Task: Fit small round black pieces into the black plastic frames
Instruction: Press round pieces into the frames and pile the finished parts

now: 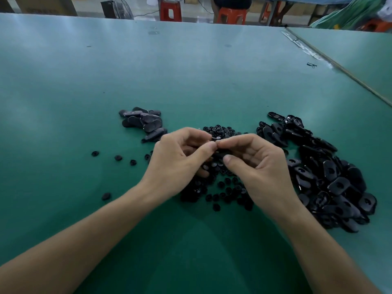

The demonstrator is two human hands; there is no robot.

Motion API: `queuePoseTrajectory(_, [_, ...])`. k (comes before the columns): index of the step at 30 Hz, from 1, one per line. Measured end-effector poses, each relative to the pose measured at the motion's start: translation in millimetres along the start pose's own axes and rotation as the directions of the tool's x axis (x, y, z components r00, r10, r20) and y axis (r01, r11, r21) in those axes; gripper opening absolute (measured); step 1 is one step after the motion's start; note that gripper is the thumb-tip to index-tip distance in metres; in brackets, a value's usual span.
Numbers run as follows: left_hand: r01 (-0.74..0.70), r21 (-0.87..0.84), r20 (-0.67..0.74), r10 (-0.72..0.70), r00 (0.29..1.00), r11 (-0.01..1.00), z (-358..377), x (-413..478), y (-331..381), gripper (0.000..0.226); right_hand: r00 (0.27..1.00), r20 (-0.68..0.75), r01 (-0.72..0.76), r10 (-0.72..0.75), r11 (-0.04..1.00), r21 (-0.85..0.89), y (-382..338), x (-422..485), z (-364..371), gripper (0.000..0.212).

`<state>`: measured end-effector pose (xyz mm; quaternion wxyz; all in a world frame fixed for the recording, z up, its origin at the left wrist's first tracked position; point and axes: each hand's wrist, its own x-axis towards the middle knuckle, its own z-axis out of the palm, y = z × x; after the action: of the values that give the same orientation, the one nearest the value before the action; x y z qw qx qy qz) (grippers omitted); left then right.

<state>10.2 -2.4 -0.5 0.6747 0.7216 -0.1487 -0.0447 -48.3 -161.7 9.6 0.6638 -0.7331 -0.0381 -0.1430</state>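
My left hand (180,158) and my right hand (252,164) meet above the middle of the green table (191,77). Their curled fingers and thumbs together pinch a black plastic frame (221,154), mostly hidden between them. Whether a round piece sits in it cannot be told. Under and beyond the hands lies a heap of small round black pieces (222,187). A large pile of black frames (324,177) lies to the right. A smaller pile of frames (144,123) lies at the left rear.
A few stray round pieces (118,158) lie scattered to the left of the hands, one (106,196) nearer me. A seam with a second table (360,52) runs at the right. Red stools (170,10) and a fan (118,7) stand beyond the far edge.
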Motion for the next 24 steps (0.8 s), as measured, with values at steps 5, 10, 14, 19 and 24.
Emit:
queuePoseTrajectory(5, [-0.022, -0.053, -0.006, 0.022, 1.0, 0.998, 0.8, -1.4, -3.1, 0.005, 1.0, -0.004, 0.011, -0.011, 1.0, -0.005, 0.6, -0.8, -0.2, 0.029])
queuePoseTrajectory(10, [-0.087, -0.124, -0.009, 0.086, 0.996, 0.988, 3.6, -4.5, -4.2, 0.007, 0.995, -0.078, -0.07, 0.063, 0.993, -0.095, 4.9, 0.1, -3.6, 0.025])
queuePoseTrajectory(14, [-0.098, -0.126, 0.01, 0.1, 0.995, 0.987, 4.5, -6.7, -5.9, 0.01, 0.993, -0.087, -0.09, 0.076, 0.982, -0.167, 7.0, 0.7, -5.7, 0.013])
queuePoseTrajectory(19, [-0.092, -0.126, 0.036, 0.097, 0.995, 0.988, 4.0, -6.4, -8.0, 0.008, 0.995, -0.082, -0.065, 0.054, 0.987, -0.146, 7.1, 0.8, -5.0, 0.009])
queuePoseTrajectory(24, [-0.108, -0.116, 0.049, 0.114, 0.992, 0.987, 2.8, -5.3, -9.8, 0.012, 0.996, -0.082, -0.049, 0.032, 0.977, -0.21, 7.0, 1.7, -5.6, 0.014])
